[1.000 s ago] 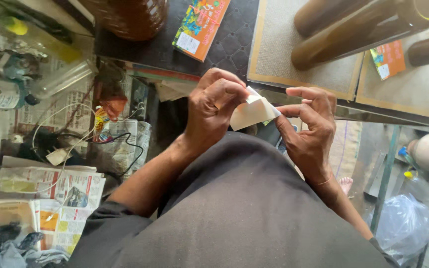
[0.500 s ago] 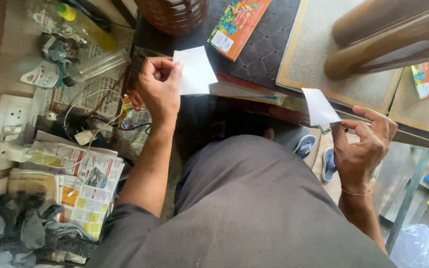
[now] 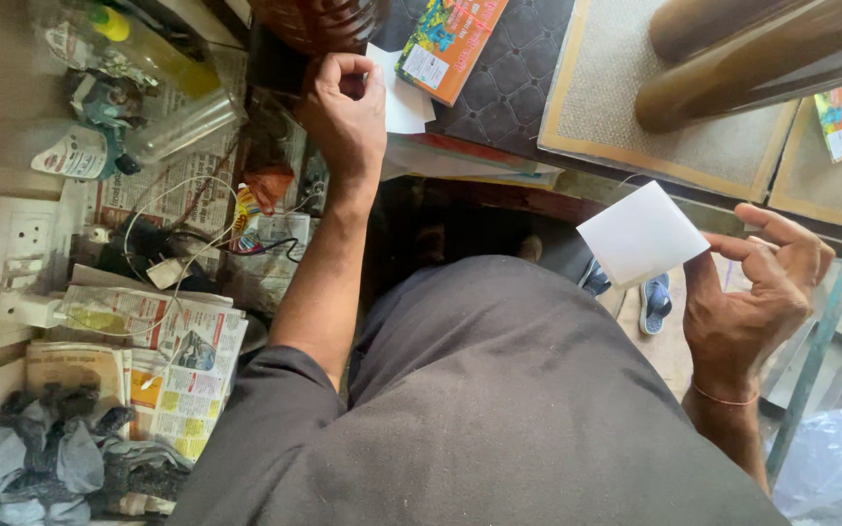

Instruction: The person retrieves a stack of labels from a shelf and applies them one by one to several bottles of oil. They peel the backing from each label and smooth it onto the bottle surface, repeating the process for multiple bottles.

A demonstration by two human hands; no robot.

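View from above of a seated person in dark grey clothing, arms spread apart. The left hand (image 3: pixel 348 102) is raised toward the top of the view, fingers curled closed on a corner of a small white square sheet of paper (image 3: pixel 400 97), which lies partly over a dark quilted mat (image 3: pixel 509 88) and beside an orange, brightly printed booklet (image 3: pixel 450 39). The right hand (image 3: pixel 757 287) sits lower at the right, thumb and fingertips pinching the edge of a second white square sheet of paper (image 3: pixel 642 234), held flat in the air well apart from the first sheet.

Judging from how things lie, the two sheets are already separated, one in each hand; neither shows a clear fold, so any shaping or placing of them looks not yet done.

To the left sits a cluttered shelf with folded newspapers (image 3: pixel 153 336), tangled white and black cables (image 3: pixel 172 248), a white wall socket plate (image 3: pixel 21 248) and clear plastic bottles (image 3: pixel 163 73). Brown cylinders (image 3: pixel 762 58) rest on a tan mat at the top right.

The left fingertips are turned away, so their exact hold on the paper is hard to make out. The brown round object at the top edge is cut off. The floor below shows only a blue sandal (image 3: pixel 655 302), partly hidden by the paper and knee
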